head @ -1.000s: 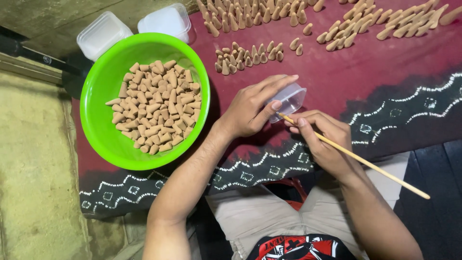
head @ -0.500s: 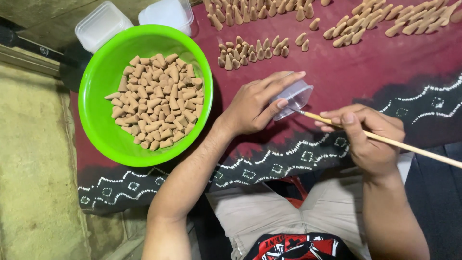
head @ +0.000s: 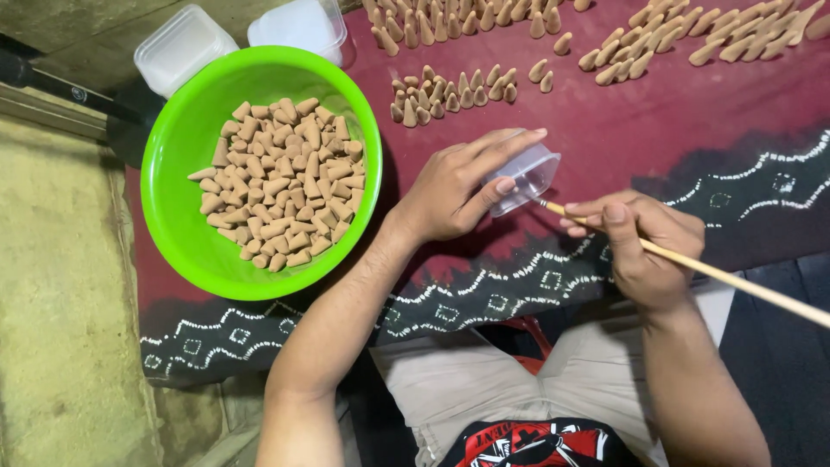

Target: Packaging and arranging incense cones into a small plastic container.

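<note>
My left hand [head: 462, 186] grips a small clear plastic cup [head: 525, 175], tipped on its side over the dark red patterned cloth [head: 692, 130]. My right hand [head: 644, 242] holds a long thin wooden stick [head: 735, 278], its tip touching the cup's mouth. Left of my left hand stands a bright green bowl [head: 177, 164] filled with tan clay-like cones [head: 281, 182]. Several more cones [head: 454, 93] stand in rows on the cloth beyond the cup.
Two clear plastic tubs [head: 181, 47] sit behind the bowl at the top left. More rows of cones [head: 692, 43] line the cloth's far edge. A rough concrete floor [head: 60, 303] lies to the left; my knees are below the cloth.
My right hand and the stick shifted right and slightly down, then steadied with the tip at the cup's mouth. The left hand kept hold of the cup.
</note>
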